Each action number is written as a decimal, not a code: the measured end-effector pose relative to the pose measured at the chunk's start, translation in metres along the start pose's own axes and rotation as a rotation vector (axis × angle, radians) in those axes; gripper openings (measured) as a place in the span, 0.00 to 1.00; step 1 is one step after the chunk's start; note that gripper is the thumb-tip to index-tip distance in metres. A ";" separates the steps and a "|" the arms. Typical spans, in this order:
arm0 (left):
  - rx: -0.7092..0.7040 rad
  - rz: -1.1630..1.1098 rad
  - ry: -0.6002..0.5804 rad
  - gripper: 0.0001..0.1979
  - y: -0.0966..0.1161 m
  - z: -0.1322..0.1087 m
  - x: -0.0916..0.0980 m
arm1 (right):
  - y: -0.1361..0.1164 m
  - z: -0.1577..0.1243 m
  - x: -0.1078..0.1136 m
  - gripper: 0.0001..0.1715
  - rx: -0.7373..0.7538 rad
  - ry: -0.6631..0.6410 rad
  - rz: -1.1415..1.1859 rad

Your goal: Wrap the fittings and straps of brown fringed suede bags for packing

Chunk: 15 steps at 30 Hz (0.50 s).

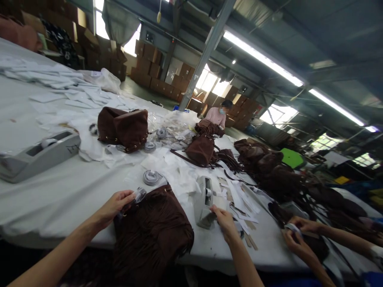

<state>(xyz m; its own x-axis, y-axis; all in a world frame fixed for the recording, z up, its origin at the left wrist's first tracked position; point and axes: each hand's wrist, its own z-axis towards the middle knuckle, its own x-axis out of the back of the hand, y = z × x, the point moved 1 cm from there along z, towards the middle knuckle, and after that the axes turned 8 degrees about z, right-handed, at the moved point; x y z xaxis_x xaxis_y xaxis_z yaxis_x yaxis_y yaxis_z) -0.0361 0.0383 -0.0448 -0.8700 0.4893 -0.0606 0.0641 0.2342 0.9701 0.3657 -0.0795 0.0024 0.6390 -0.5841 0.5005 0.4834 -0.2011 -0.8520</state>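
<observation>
The left hand [122, 202] had its thumb and fingers closed on a small piece of clear plastic [140, 194] at the upper left corner of a fringed brown bag [158, 223]. This bag lay at the near edge of the white-covered bench [74, 197], its lower fringe reaching past that edge. The right hand [225, 221] had its thumb and forefinger drawn together at the near end of a grey tape dispenser [204, 201], just right of the bag; whether they gripped tape could not be told. A coil of grey strap [151, 177] lay just beyond the bag's top. Paper strips [243, 199] were scattered right of the dispenser. Farther right along the near edge, a co-worker's hands [301, 233] held a small pale item. Toward the left, a second tape dispenser [42, 153] stood well apart from the hands, with another brown bag [122, 128] beyond it and white sheets [60, 85] spread toward the far edge. More brown bags [266, 167] were heaped on the right. At the far edge a masked person [216, 115] in pink was positioned behind brown bags.
</observation>
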 end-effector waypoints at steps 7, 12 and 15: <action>-0.019 0.046 -0.007 0.23 -0.006 0.000 -0.001 | -0.004 -0.005 0.001 0.26 -0.116 0.034 0.189; -0.014 0.040 -0.006 0.23 -0.007 0.000 -0.002 | 0.000 -0.028 0.010 0.23 -0.107 0.174 0.225; -0.006 0.051 0.005 0.24 -0.010 0.003 -0.002 | 0.009 -0.045 0.008 0.24 -0.160 0.166 0.223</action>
<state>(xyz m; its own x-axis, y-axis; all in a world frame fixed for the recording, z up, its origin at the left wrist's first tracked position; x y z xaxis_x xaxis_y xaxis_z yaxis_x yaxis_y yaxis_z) -0.0339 0.0377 -0.0547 -0.8683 0.4960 -0.0101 0.1051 0.2039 0.9733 0.3481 -0.1219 -0.0082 0.6062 -0.7453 0.2777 0.2337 -0.1669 -0.9579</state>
